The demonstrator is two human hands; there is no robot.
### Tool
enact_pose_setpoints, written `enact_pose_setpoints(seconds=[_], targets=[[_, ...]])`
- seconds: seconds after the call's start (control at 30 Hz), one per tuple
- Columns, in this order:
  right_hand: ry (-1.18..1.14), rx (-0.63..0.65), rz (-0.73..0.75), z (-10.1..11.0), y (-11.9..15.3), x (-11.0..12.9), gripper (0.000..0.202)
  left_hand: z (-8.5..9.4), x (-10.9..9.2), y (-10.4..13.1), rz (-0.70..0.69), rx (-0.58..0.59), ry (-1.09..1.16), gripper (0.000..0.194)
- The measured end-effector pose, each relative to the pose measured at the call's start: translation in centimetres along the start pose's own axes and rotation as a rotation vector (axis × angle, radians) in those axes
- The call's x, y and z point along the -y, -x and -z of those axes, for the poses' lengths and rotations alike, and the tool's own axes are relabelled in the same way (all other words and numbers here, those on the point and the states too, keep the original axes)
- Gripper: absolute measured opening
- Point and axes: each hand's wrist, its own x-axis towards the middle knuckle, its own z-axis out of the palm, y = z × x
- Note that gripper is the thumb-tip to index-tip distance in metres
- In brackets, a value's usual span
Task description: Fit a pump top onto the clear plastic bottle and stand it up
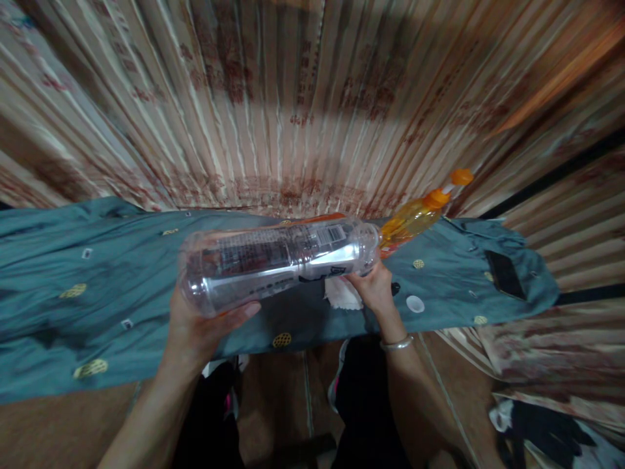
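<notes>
A large clear plastic bottle (263, 264) with a printed label and barcode lies nearly level across my view, lifted above the cloth. My left hand (202, 326) is wrapped round its base end, thumb along the near side. Around the neck end, my right hand (374, 283) grips the bottle, a metal bangle on its wrist. Behind the neck stands a pump bottle (410, 221) of orange liquid with an orange pump top. Beneath the clear bottle, a piece of white tissue (343, 294) lies on the cloth, partly hidden by it and my right hand.
A green-blue patterned cloth (146, 342) covers the narrow surface. To the right lie a white round cap (415, 304), a small black object (395, 288) and a dark phone (505, 273). Pleated curtains (303, 130) hang behind. Dark fabric (551, 426) lies at lower right.
</notes>
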Motion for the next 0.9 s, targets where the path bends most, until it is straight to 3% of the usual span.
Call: enact_pose_setpoints(seconds=[0.23, 0.63, 0.9], targets=[[-0.006, 0.006, -0.017, 0.02, -0.04, 0.03, 0.066, -0.18, -0.11, -0.13, -0.043, 0.075, 0.019, 0.081], [0.026, -0.01, -0.001, -0.11, -0.01, -0.08, 0.06, 0.0, 0.04, 0.08, 0.02, -0.009, 0.076, 0.082], [0.029, -0.008, 0.006, 0.04, 0.05, 0.17, 0.056, -0.31, 0.1, 0.04, -0.006, 0.03, 0.098, 0.082]])
